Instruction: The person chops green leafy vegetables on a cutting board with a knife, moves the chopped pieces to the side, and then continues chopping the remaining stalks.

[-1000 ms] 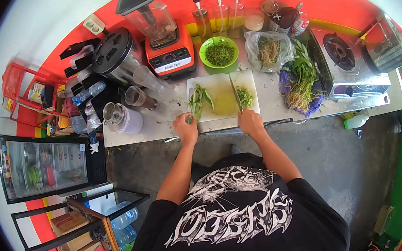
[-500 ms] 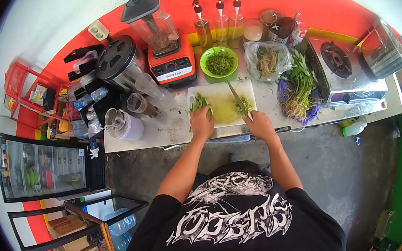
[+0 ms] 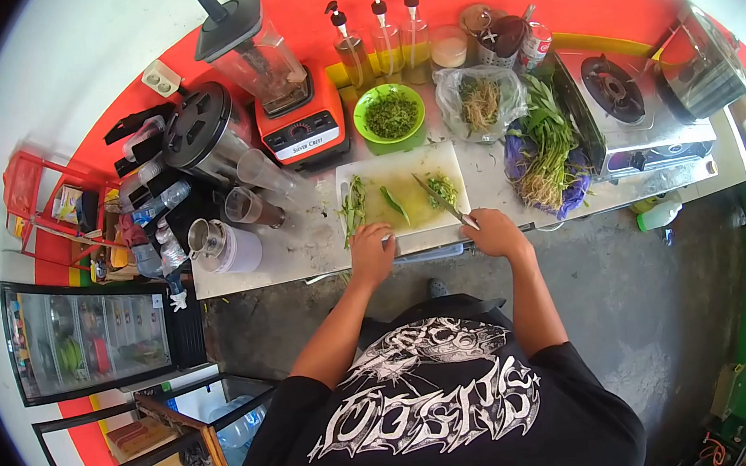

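Note:
A white cutting board (image 3: pixel 420 161) lies on the counter. My right hand (image 3: pixel 495 234) grips a kitchen knife (image 3: pixel 436 193) by its handle, the blade slanting up and left over the board beside chopped greens (image 3: pixel 444 191). At the board's front left edge is my left hand (image 3: pixel 373 253), its fingers bent together; what they hold, if anything, is hidden. Long leafy stems (image 3: pixel 354 206) lie just above that hand along the left side of the board. One green leaf (image 3: pixel 395 205) rests alone in the middle.
Behind the board stands a green bowl (image 3: pixel 376 147) of chopped greens, with a red blender (image 3: pixel 302 131) to its left. To the right are a plastic bag of roots (image 3: pixel 480 106), a bunch of leafy greens (image 3: pixel 554 146) on purple plastic and a gas stove (image 3: pixel 648 146). Cups and a jug (image 3: pixel 232 249) stand left.
My left hand has drawn back from the stems toward the board's front edge. A single leaf now shows in the middle. The knife remains in my right hand, and the view has shifted slightly.

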`<state>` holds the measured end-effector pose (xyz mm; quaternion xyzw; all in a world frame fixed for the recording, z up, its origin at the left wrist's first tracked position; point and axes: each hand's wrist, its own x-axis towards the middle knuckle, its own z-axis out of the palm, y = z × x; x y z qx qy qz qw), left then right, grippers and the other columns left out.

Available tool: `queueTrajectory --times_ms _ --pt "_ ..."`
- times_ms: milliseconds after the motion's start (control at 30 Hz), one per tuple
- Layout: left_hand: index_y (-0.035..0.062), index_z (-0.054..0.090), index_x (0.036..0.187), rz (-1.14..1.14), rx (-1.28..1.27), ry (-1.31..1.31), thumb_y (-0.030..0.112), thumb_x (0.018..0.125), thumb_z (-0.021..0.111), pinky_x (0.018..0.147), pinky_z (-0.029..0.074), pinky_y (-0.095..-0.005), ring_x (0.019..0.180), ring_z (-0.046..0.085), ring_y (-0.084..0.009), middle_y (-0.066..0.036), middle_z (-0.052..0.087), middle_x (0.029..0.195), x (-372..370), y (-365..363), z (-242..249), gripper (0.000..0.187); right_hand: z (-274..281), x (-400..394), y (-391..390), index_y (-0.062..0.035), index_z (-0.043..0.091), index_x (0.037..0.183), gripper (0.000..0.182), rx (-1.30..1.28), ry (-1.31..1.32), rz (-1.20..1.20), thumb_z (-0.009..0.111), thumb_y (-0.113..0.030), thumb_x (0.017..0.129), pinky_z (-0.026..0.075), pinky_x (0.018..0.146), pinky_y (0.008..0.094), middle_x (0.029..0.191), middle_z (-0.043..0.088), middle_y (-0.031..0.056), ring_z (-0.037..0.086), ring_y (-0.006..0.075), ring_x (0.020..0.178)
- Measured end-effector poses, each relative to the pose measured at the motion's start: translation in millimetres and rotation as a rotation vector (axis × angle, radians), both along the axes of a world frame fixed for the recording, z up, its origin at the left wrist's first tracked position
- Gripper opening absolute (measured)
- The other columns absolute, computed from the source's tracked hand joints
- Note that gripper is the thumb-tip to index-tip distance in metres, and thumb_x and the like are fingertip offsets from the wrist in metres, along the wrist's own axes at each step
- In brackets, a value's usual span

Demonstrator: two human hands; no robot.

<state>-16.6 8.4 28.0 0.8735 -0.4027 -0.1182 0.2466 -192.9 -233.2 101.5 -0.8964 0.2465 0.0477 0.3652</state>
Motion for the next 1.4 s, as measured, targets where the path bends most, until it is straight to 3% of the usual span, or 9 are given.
queueTrajectory --times_ms 233,300,433,533,700,800,1000,1133,1400 --pt "0.0090 0.058 0.139 0.047 -0.133 -0.039 0.023 0.086 0.072 0.106 0.037 -0.0528 0.128 0.046 -0.0384 -0.016 0.056 0.136 8 -32 10 0.056 24 5 -7 0.0017 0.071 0.104 0.037 -0.008 0.081 0.049 0.066 -0.033 0.093 0.050 0.087 0.0517 0.098 0.071 0.0263 0.065 0.0443 0.097" --pt "0.0079 0.054 0.144 0.060 0.089 -0.038 0.028 0.087 0.073 0.109 0.035 -0.0541 0.133 0.041 -0.0419 -0.016 0.049 0.144 3 -42 13 0.063 24 7 -7 0.0014 0.071 0.105 0.037 -0.009 0.074 0.059 0.066 -0.033 0.092 0.049 0.087 0.0517 0.099 0.071 0.0261 0.065 0.0443 0.098" --pt "0.0092 0.055 0.143 -0.039 0.125 0.038 0.031 0.085 0.072 0.111 0.032 -0.0562 0.138 0.039 -0.0358 -0.010 0.049 0.147 4 -42 9 0.064 24 4 -6 0.0009 0.071 0.108 0.039 -0.015 0.055 0.065 0.068 -0.034 0.092 0.050 0.088 0.0506 0.100 0.071 0.0256 0.065 0.0439 0.098" --pt "0.0061 0.065 0.130 -0.136 0.014 0.054 0.028 0.086 0.071 0.108 0.034 -0.0548 0.136 0.043 -0.0322 -0.006 0.053 0.144 6 -32 2 0.049 17 -4 -6 0.0010 0.071 0.110 0.040 -0.016 0.052 0.068 0.069 -0.033 0.090 0.051 0.089 0.0491 0.101 0.072 0.0249 0.066 0.0428 0.099" --pt "0.0035 0.074 0.105 0.050 0.019 -0.083 0.019 0.087 0.067 0.103 0.039 -0.0464 0.120 0.058 -0.0272 -0.006 0.068 0.124 6 -21 13 0.024 9 -12 -13 0.0003 0.072 0.113 0.041 -0.010 0.087 0.136 0.074 -0.031 0.086 0.051 0.091 0.0467 0.107 0.072 0.0247 0.067 0.0417 0.102" --pt "0.0042 0.076 0.098 0.174 -0.106 -0.098 0.014 0.085 0.070 0.099 0.046 -0.0453 0.107 0.065 -0.0309 -0.009 0.073 0.110 12 -19 11 0.017 -1 -14 -17 -0.0003 0.073 0.114 0.041 0.021 0.101 0.144 0.076 -0.029 0.084 0.052 0.092 0.0459 0.108 0.072 0.0246 0.067 0.0415 0.102" --pt "0.0004 0.074 0.094 0.254 -0.235 0.038 0.008 0.082 0.074 0.082 0.055 -0.0421 0.092 0.069 -0.0342 -0.015 0.072 0.099 19 -13 19 0.014 -32 -16 -24 -0.0034 0.076 0.110 0.035 0.076 0.036 0.015 0.077 -0.025 0.083 0.052 0.088 0.0445 0.102 0.073 0.0236 0.069 0.0410 0.097" --pt "-0.0005 0.072 0.093 0.232 -0.263 0.063 0.005 0.083 0.074 0.084 0.054 -0.0417 0.093 0.069 -0.0332 -0.015 0.071 0.098 20 -14 23 0.012 -41 -14 -19 -0.0030 0.075 0.112 0.038 0.094 -0.080 -0.127 0.077 -0.026 0.082 0.052 0.083 0.0431 0.096 0.072 0.0244 0.069 0.0377 0.089" --pt "0.0036 0.072 0.096 0.120 -0.293 0.172 -0.002 0.084 0.067 0.088 0.051 -0.0438 0.102 0.065 -0.0367 -0.016 0.069 0.103 14 -28 15 0.014 -41 -13 -9 -0.0010 0.074 0.107 0.031 0.106 -0.045 -0.045 0.073 -0.023 0.086 0.051 0.077 0.0456 0.086 0.070 0.0246 0.067 0.0398 0.081"
